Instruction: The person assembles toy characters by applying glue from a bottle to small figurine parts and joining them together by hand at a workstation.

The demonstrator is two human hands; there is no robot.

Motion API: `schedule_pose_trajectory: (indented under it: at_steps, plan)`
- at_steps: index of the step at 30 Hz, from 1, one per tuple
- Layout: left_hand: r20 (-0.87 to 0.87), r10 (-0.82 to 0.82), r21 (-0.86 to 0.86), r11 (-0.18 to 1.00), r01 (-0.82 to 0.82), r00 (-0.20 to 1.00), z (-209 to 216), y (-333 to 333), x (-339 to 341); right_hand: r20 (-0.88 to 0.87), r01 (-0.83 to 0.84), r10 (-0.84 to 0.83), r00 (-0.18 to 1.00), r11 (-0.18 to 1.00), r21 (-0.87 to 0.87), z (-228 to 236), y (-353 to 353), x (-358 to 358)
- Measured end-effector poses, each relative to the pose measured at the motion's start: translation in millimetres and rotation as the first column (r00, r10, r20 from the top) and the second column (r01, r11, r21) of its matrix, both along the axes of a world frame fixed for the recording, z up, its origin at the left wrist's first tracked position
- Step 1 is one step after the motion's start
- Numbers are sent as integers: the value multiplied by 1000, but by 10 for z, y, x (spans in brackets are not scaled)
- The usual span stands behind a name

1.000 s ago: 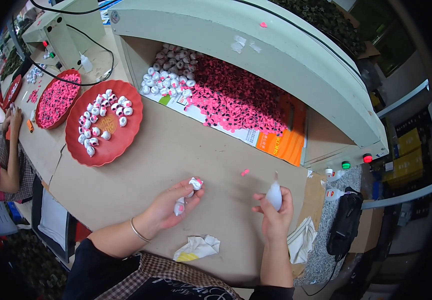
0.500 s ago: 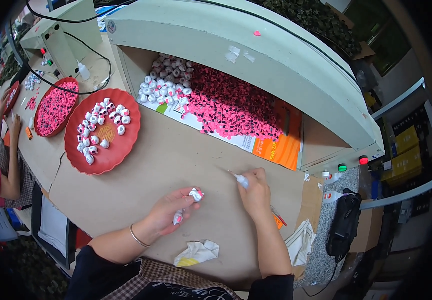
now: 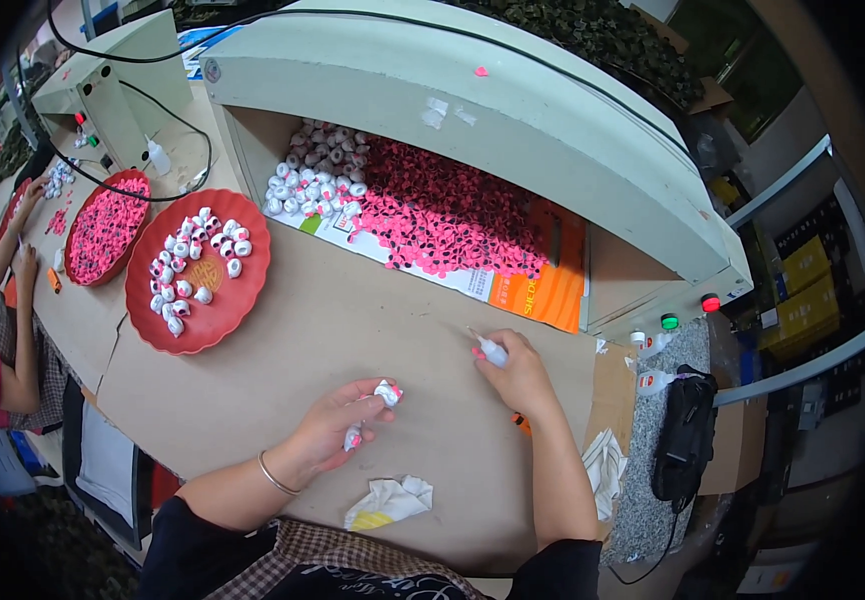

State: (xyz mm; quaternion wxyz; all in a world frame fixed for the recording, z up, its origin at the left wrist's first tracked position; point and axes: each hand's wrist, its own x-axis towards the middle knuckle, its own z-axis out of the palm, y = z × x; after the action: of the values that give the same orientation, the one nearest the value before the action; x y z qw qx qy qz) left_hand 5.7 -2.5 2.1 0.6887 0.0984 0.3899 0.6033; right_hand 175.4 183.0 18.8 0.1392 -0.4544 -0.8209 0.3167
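My left hand pinches a small white rounded piece with pink bits between thumb and forefinger. A second white-and-pink piece sits lower, in its curled fingers. To the right, my right hand is closed round a small white squeeze bottle with a thin tip pointing up and left, apart from the left hand. A spot of pink shows at the right fingertips. At the left, a red scalloped tray bears several white pieces with pink and dark marks.
Under a pale green hood lie a heap of pink-and-black bits and a pile of white pieces. A crumpled wipe lies near me. Plastic bottles and a black pouch are at right. Another person's arm works at far left.
My right hand with the squeeze bottle has shifted slightly right and away from me; its forearm now covers part of the orange tool. My left hand keeps its grip. The view has turned slightly.
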Motion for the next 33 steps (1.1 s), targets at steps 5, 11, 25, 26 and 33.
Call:
schedule_pose_trajectory:
  at_steps: [5,11,25,26,33]
  plan:
    - [7,-8,-8,1000,9,1000,-1,7,7,-9,-233,235,972,968,93,-99,133,149]
    - [-108,-37,-10,999,36,993,60,-8,6,-276,68,-239,931,857,-512,65,-101,100]
    - [-510,-12,180,976,120,860,73,-12,144,-578,-167,-473,665,660,-733,134,-1170,-74]
    - [-538,6,215,968,130,843,71,-7,150,-528,-99,-491,693,661,-744,105,-1183,-98]
    - [-580,-31,195,965,176,814,89,-13,148,-531,-40,-585,613,648,-760,-15,-1275,-151]
